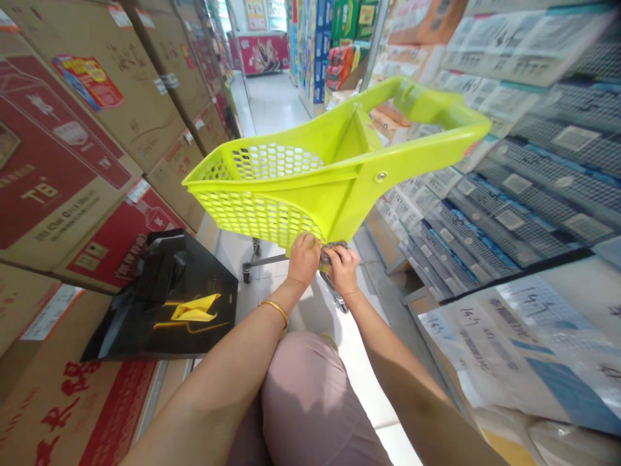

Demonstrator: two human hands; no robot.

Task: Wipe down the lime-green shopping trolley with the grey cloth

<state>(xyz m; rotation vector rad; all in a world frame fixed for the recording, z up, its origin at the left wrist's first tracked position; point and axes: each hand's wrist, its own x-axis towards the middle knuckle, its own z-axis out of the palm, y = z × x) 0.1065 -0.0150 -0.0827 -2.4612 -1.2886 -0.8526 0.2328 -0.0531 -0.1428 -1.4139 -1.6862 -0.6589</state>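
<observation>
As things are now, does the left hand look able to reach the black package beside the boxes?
Probably yes. The left hand is at the yellow-green cart, and would need to leave it; the black package is on its left, with only a cart wheel near the path.

Bright aisle, blurred, stretched edges.

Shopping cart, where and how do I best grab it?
Best grip is probably the handle's crossbar on the cart, coming from the view's right. It spans the end of a raised, open loop, so fingers should wrap around it.
</observation>
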